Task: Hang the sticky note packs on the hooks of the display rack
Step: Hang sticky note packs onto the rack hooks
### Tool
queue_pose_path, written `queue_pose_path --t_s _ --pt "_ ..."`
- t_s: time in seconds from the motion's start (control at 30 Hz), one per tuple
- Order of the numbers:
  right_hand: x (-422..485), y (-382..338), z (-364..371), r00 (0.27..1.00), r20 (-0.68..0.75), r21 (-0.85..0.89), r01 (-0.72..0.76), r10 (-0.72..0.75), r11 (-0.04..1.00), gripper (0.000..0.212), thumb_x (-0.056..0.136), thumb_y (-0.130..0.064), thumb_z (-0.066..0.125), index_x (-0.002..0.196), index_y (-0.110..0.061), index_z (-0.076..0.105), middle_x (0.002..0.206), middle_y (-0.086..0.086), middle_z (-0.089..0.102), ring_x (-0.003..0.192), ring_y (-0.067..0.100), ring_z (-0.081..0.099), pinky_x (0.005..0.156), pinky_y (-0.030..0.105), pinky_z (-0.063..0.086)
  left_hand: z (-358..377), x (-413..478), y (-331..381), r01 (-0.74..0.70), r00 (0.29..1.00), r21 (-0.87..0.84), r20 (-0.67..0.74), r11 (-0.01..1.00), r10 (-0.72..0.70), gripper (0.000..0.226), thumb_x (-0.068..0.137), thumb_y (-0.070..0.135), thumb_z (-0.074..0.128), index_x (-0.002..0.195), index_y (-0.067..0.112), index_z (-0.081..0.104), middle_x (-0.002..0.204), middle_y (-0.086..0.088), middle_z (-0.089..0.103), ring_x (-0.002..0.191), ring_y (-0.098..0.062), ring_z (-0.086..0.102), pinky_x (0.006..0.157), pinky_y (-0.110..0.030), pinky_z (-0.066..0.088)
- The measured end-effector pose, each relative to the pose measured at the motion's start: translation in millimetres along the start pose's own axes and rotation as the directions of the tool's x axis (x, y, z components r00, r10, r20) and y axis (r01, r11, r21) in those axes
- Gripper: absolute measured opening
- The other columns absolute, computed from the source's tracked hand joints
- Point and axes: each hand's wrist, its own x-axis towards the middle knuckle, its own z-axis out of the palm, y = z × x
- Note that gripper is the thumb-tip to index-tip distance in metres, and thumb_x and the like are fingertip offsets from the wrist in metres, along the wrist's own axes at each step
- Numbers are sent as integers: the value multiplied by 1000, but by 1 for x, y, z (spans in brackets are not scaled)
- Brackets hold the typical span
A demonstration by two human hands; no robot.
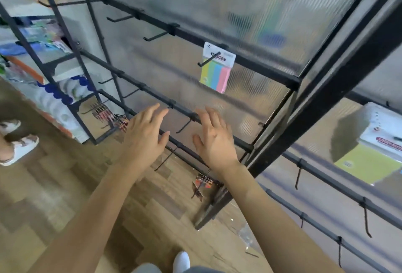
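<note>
The sticky note pack (pixel 217 68), with its yellow, green, blue and pink strips, hangs on a black hook (pixel 207 60) of the display rack (pixel 326 90), against the ribbed translucent panel (pixel 195 1). Below the pack and a little to its left, the person's left hand (pixel 144 135) is stretched forward with its fingers spread and relaxed, holding nothing. Straight below the pack the right hand (pixel 214 140) is the same, palm towards the rack and fingers loose and empty. Its fingertips cross in front of the next bar down, though I cannot tell whether they touch it. To the left of the pack, along the same bar, two more hooks (pixel 156 35) stand bare. Off to the right of the pack, past the rack's corner post, a second sticky note pack (pixel 369 155) with a yellow-green pad lies against the side panel. Well below and left of the hanging pack, small dark packets (pixel 104 113) crowd low hooks, and farther left someone's sandalled feet (pixel 19 148) stand on the wooden floor (pixel 65 185).
</note>
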Motion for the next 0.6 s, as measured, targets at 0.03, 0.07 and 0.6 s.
queue_pose_path --t_s 0.03,0.07,0.6 --pt "7 0 -1 999 -29 -2 -19 19 1000 59 86 -17 62 140 -10 39 143 17 40 130 36 39 105 51 35 0 7 -1 -10 1000 -6 7 1000 10 53 90 27 55 138 14 39 146 -8 33 133 -27 31 107 -41 26" --pt "15 1 -1 997 -71 -4 -43 42 999 60 84 -14 65 138 -8 41 140 19 42 128 37 41 102 53 39 1 15 -1 -24 1000 -15 13 1000 24 53 90 27 55 138 14 39 147 -8 33 133 -27 31 107 -41 26" --pt "137 14 -34 911 -208 -419 -412 356 809 61 97 -24 44 149 -16 13 155 12 14 142 27 11 112 39 14 -10 144 -44 -367 928 -115 28 923 373 49 91 25 55 137 14 41 146 -7 33 133 -25 32 106 -38 27"
